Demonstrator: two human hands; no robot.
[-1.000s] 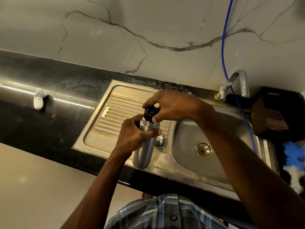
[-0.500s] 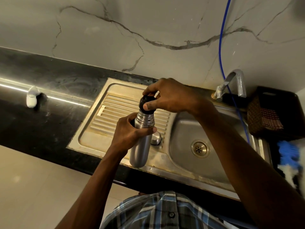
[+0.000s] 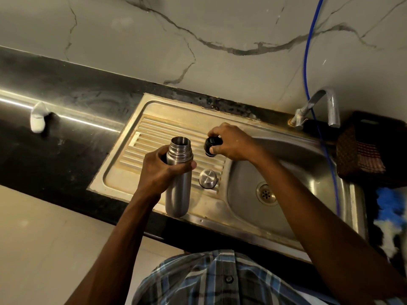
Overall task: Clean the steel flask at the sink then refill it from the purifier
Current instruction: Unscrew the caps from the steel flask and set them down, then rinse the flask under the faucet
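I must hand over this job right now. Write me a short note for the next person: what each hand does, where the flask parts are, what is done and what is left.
Left hand: grips the steel flask near its neck, upright over the drainboard; its mouth is open.
Right hand: holds the black stopper just above the drainboard, beside the flask.
Steel cap: stands on the drainboard, next to the basin.
Tap: no water can be seen running.
Done: cap and stopper are off.
Left: put the stopper down, rinse the flask at the sink, refill it from the purifier, not in view, then close it.
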